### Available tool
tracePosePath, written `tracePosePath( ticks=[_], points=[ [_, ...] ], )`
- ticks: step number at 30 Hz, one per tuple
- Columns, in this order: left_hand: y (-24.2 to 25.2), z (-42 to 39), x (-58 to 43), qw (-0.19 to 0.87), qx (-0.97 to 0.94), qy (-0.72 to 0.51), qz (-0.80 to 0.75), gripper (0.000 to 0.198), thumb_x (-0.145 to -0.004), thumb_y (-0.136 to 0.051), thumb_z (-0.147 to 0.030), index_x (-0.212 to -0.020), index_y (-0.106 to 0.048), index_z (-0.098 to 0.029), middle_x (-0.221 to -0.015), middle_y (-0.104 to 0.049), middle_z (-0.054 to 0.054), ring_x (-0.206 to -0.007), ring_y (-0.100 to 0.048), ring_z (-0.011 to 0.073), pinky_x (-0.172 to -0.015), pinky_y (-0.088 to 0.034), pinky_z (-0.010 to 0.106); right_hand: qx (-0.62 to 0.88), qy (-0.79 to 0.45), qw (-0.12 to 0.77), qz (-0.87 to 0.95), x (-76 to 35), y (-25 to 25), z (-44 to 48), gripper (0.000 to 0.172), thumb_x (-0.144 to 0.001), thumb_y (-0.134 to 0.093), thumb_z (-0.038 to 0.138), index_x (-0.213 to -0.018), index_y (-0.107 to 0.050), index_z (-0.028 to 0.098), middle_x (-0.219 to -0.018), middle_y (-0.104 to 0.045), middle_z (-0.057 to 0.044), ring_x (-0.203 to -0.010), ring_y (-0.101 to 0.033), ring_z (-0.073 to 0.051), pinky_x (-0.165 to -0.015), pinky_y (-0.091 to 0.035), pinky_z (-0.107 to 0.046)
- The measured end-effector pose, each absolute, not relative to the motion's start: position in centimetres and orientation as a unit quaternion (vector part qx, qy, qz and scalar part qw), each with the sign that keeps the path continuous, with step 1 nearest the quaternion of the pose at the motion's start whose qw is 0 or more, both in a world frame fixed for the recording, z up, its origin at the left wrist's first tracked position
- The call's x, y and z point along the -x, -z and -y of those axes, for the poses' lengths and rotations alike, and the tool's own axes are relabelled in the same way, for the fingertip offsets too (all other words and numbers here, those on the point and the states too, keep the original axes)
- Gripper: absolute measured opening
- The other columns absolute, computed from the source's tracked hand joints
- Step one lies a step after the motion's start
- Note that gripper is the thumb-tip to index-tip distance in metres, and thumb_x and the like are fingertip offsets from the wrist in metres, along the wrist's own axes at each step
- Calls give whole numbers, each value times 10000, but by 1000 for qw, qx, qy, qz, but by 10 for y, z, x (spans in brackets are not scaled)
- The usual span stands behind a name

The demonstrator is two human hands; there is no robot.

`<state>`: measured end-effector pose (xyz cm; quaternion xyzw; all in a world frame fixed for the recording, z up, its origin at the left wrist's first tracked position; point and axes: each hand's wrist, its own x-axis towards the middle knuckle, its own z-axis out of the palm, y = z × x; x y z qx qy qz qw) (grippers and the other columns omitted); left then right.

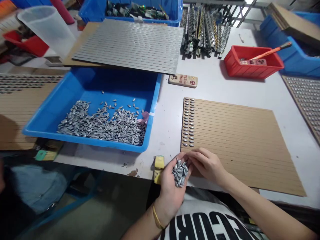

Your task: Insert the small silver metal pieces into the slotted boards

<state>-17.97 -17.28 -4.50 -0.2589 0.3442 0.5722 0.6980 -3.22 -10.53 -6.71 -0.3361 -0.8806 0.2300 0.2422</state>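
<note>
My left hand (168,188), palm up and cupped, carries a heap of small silver-grey, pointed-oval pieces (179,173). My right hand (211,168) meets its fingertips, with thumb and fingers drawn together; whatever may be between them is hidden. Both are at the near left corner of a brown slotted board (235,143). Two columns of the same silver pieces (188,123) sit in the slots along the board's left side. To the left, a blue bin (85,141) contains a large pile of loose silver pieces (107,126).
A board covered with silver strips (132,45) rests across the bin's back. Behind the brown board are a wooden tag (183,81), a red box (250,70) with an orange-handled tool, and metal strips (200,30). Yellow tape (159,162) marks the table's front edge. Another filled board (306,100) lies right.
</note>
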Motion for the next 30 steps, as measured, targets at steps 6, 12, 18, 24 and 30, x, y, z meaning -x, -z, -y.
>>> tracePosePath(
  ticks=[6,12,18,24,30],
  points=[
    [49,178,174,678,241,-598,-353,299,-830,-599,-239,-1107,-642,-135,-1142,-666,151,-1150,-584,266,-899,-523,372,354,-190,241,883,47,72,94,175,-942,-456,152,-1010,-613,188,-906,-652,-74,-818,-620,-158,-716,-527,-268],
    [53,182,175,676,238,-598,-359,291,-825,-612,-254,-1094,-645,-149,-1134,-665,146,-1126,-597,263,-871,-532,373,347,-154,152,913,47,73,87,208,-955,-434,186,-1005,-636,178,-905,-628,-82,-797,-593,-159,-680,-495,-253],
    [53,181,176,683,235,-596,-350,270,-827,-606,-253,-1068,-656,-144,-1123,-668,137,-1062,-625,242,-853,-534,356,346,-102,135,923,47,70,89,207,-933,-441,162,-977,-643,166,-859,-606,-84,-743,-549,-164,-618,-460,-245],
    [48,177,179,706,232,-586,-323,285,-853,-556,-237,-1100,-649,-128,-1157,-659,139,-1089,-611,237,-851,-530,337,348,-139,147,915,46,68,88,211,-935,-447,162,-1013,-642,164,-901,-612,-90,-784,-570,-174,-635,-480,-265],
    [51,178,178,678,263,-591,-348,197,-815,-606,-179,-1001,-663,-153,-995,-700,69,-883,-660,166,-744,-539,268,304,-219,194,907,49,41,95,296,-904,-504,166,-1180,-594,224,-1033,-613,-94,-889,-563,-198,-716,-507,-321]
  ],
)
